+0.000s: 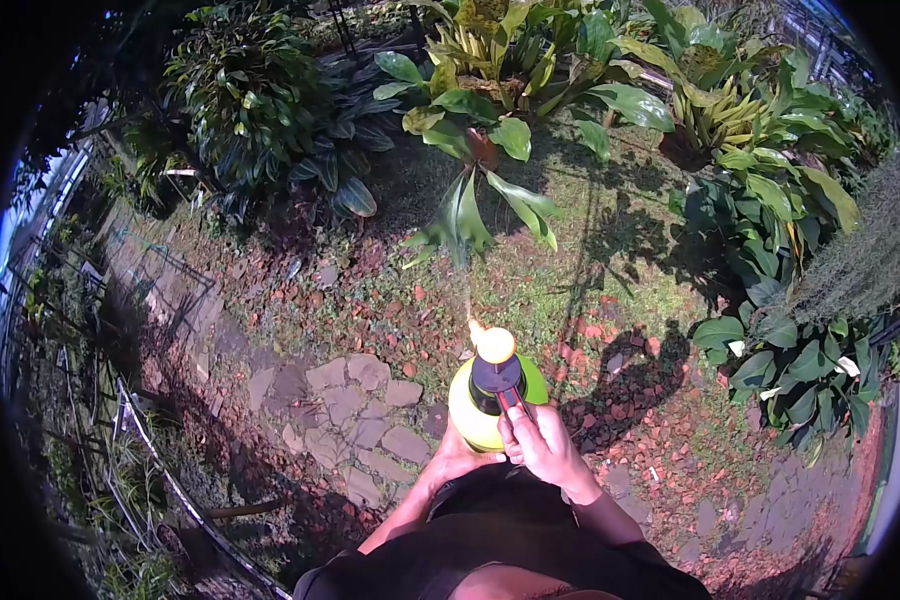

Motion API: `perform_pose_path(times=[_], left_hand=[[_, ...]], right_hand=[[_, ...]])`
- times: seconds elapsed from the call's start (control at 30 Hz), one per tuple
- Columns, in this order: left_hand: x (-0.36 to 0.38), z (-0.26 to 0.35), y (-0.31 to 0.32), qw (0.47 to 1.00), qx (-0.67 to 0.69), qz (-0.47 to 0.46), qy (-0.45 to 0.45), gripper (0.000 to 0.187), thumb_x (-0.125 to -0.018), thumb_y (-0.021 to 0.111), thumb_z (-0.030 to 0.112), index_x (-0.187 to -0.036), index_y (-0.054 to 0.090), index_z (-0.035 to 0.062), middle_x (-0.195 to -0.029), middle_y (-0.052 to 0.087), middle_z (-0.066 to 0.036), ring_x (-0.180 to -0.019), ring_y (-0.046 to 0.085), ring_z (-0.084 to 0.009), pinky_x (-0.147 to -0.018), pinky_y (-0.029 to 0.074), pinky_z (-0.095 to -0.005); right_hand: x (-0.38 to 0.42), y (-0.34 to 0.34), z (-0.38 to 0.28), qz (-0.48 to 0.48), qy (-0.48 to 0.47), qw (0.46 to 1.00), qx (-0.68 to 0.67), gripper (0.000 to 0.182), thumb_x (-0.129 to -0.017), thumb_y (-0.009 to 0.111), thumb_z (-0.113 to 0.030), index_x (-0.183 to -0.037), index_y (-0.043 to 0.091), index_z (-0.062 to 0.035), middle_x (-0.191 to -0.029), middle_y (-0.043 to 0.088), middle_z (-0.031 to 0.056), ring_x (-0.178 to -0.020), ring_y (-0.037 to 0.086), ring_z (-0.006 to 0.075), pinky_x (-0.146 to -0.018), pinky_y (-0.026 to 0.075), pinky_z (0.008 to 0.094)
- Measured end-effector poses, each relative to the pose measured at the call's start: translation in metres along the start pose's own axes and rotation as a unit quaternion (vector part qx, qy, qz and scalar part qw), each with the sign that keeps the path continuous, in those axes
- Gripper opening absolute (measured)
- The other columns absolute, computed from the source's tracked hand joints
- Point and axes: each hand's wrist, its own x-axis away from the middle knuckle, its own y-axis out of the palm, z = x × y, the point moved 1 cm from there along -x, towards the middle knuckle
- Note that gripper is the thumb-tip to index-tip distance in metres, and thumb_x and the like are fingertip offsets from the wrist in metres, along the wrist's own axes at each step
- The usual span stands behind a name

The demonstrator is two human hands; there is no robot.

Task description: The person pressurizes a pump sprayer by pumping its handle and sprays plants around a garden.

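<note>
A yellow-green pump sprayer (478, 400) with a black collar and an orange-yellow nozzle is held in front of my body. My left hand (462, 456) supports the bottle low on its left side. My right hand (540, 440) is wrapped round the dark and red handle at the top. From the nozzle, a faint spray points away from me toward a hanging plant with broad forked leaves (460, 220).
Leafy plants (255, 110) stand at the back left, with more (740, 110) at the back right. White-flowered foliage (805, 375) is at the right. Flat stones (365, 425) and reddish gravel cover the ground. A thin curved rail (170, 480) runs along the lower left.
</note>
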Motion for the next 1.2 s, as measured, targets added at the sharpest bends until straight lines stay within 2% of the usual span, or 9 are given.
perform_pose_path(times=[0.17,0.37,0.53,0.67,0.77,0.93,1.07,1.1,1.2], left_hand=[[0.021,-0.017,0.024,0.997,0.057,-0.058,-0.007,0.085,-0.062,0.089,0.009,-0.132,0.041,0.0044,-0.122,0.056,-0.008,-0.110,0.056,-0.0178,-0.095,0.049,-0.0360],[0.049,0.000,0.027,0.993,0.073,-0.088,-0.012,0.078,-0.064,0.087,0.008,-0.129,0.045,0.0050,-0.121,0.057,-0.007,-0.109,0.057,-0.0169,-0.095,0.049,-0.0354],[0.063,0.049,-0.006,0.996,0.032,-0.081,-0.014,0.071,-0.066,0.086,0.007,-0.127,0.048,0.0054,-0.120,0.058,-0.006,-0.108,0.057,-0.0161,-0.095,0.049,-0.0349],[0.051,0.078,-0.033,0.992,-0.079,-0.065,0.070,0.037,-0.071,0.080,0.015,-0.098,0.056,0.0053,-0.089,0.059,-0.003,-0.081,0.058,-0.0118,-0.068,0.051,-0.0289],[0.021,0.094,-0.049,0.986,-0.087,-0.075,0.120,0.103,-0.054,0.093,0.014,-0.137,0.034,0.0023,-0.128,0.052,-0.009,-0.116,0.053,-0.0188,-0.101,0.045,-0.0365],[-0.018,0.115,-0.069,0.982,-0.101,-0.065,0.144,0.125,-0.045,0.097,0.025,-0.140,0.020,0.0011,-0.133,0.042,-0.013,-0.123,0.046,-0.0228,-0.104,0.041,-0.0390],[-0.033,0.091,-0.110,0.983,-0.118,-0.073,0.117,0.121,-0.049,0.096,0.023,-0.139,0.017,0.0018,-0.132,0.041,-0.014,-0.123,0.045,-0.0235,-0.104,0.041,-0.0394],[-0.035,0.087,-0.120,0.986,-0.092,-0.094,0.098,0.119,-0.051,0.096,0.020,-0.138,0.017,0.0020,-0.132,0.041,-0.014,-0.123,0.045,-0.0233,-0.104,0.042,-0.0392],[-0.040,0.074,-0.140,0.988,0.019,-0.151,0.026,0.115,-0.054,0.094,0.015,-0.138,0.017,0.0021,-0.132,0.041,-0.013,-0.124,0.045,-0.0229,-0.103,0.042,-0.0397]], right_hand=[[0.038,0.011,0.019,0.065,0.032,0.997,-0.004,0.033,-0.103,0.038,-0.025,-0.080,0.049,-0.0037,-0.063,0.043,-0.0030,-0.051,0.040,0.0033,-0.046,0.035,0.0201],[0.073,0.043,-0.002,0.042,-0.046,0.996,0.062,0.033,-0.102,0.040,-0.021,-0.074,0.049,-0.0039,-0.060,0.045,-0.0028,-0.050,0.040,0.0037,-0.045,0.033,0.0215],[0.077,0.078,-0.025,-0.012,-0.179,0.974,0.138,0.039,-0.097,0.045,-0.021,-0.063,0.049,-0.0023,-0.053,0.050,0.0029,-0.045,0.049,0.0127,-0.046,0.038,0.0277],[0.063,0.100,-0.037,0.013,-0.250,0.961,0.117,0.041,-0.098,0.045,-0.023,-0.063,0.050,-0.0014,-0.054,0.050,0.0026,-0.045,0.047,0.0113,-0.044,0.037,0.0262],[0.052,0.103,-0.048,0.027,-0.224,0.971,0.074,0.040,-0.100,0.046,-0.028,-0.070,0.052,-0.0019,-0.056,0.052,0.0030,-0.047,0.050,0.0122,-0.047,0.039,0.0272],[0.017,0.113,-0.069,0.046,-0.221,0.974,0.010,0.040,-0.101,0.043,-0.028,-0.070,0.048,-0.0032,-0.056,0.042,-0.0008,-0.047,0.037,0.0055,-0.044,0.030,0.0241],[-0.024,0.129,-0.057,0.067,-0.181,0.981,0.022,0.037,-0.101,0.042,-0.027,-0.074,0.049,-0.0032,-0.059,0.042,-0.0018,-0.048,0.038,0.0052,-0.045,0.031,0.0234],[-0.037,0.137,-0.053,0.107,-0.165,0.980,0.014,0.043,-0.099,0.044,-0.034,-0.069,0.046,-0.0030,-0.054,0.040,-0.0007,-0.043,0.035,0.0060,-0.040,0.028,0.0227],[-0.069,0.145,-0.041,0.115,-0.128,0.985,-0.014,0.036,-0.100,0.041,-0.027,-0.074,0.045,-0.0032,-0.055,0.038,-0.0013,-0.044,0.031,0.0048,-0.041,0.026,0.0224]])
